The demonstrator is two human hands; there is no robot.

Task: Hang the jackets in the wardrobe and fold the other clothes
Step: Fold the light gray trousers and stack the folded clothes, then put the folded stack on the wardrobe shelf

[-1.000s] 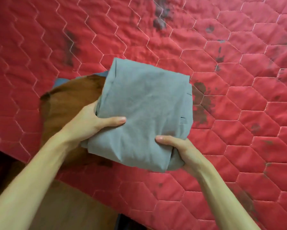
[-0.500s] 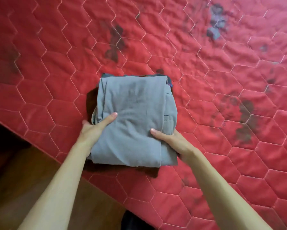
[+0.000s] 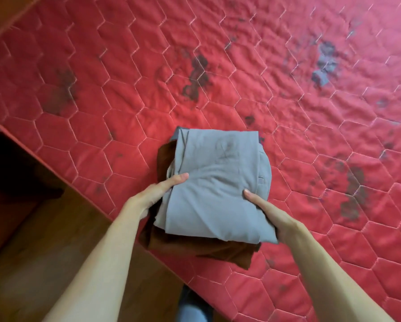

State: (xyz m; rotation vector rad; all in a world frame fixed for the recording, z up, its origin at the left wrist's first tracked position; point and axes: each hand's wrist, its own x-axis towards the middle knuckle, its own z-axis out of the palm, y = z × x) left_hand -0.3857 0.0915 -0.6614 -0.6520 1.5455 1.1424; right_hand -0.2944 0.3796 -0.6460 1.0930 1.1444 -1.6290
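1. Grey woven cloth: the folded grey garment [image 3: 218, 182] tops a small stack. It is a rough rectangle with a small pocket slit near its right edge.
2. Under it lies a folded rust-brown garment [image 3: 218, 251], showing along the left side and the near edge, with one corner sticking out at the near right. A sliver of darker blue-grey cloth [image 3: 178, 134] peeks out at the far-left corner.
3. Stack position — over the red quilted mattress [image 3: 102, 94] with pale hexagon stitching, close to its near edge. Cannot tell whether it rests on the mattress or is held just above it.
4. Left hand [image 3: 155, 194]: thumb laid flat on top of the folded grey garment at its left edge. The fingers go under the stack and are hidden. The hand clamps the pile from the left.
5. Right hand [image 3: 272, 214]: thumb on top near the right edge, fingers wrapped under the right side, out of sight — same clamp.
6. Dark blotchy stains [image 3: 198, 75] are scattered over the mattress cover. Brown wooden floor [image 3: 44, 240] shows at lower left, beside the mattress edge.
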